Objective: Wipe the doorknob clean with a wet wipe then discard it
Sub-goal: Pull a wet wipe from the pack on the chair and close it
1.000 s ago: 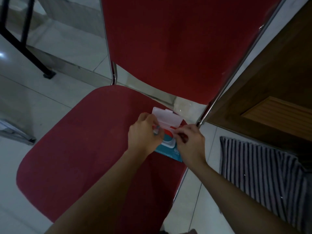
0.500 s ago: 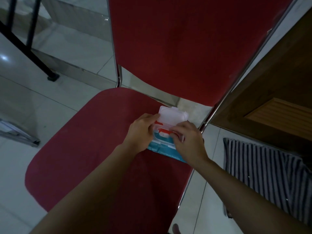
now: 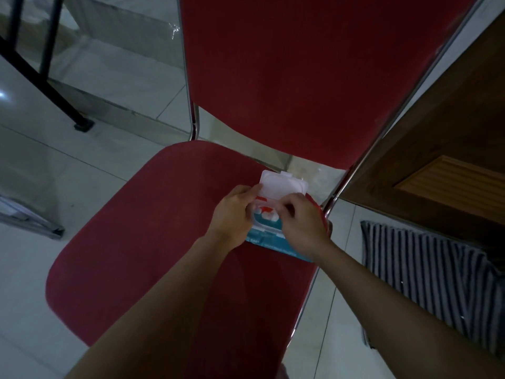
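Though label unreadable, hands (image 3: pixel 273 214) on wipes pack (image 3: pixel 276 243)

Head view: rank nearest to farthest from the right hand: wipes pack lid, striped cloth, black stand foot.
1. Wipes pack lid: flipped open, right at the right hand, just beyond its fingertips.
2. Striped cloth: on the floor, to the hand's right, past the chair frame.
3. Black stand foot: far upper left on the floor, across the chair seat.

Dim light. Red padded chair (image 3: pixel 164 228) (chrome frame) stands on pale tiled floor (image 3: pixel 41 165); wooden door (image 3: pixel 437 160) at right, striped cloth (image 3: pixel 437 274) below it.
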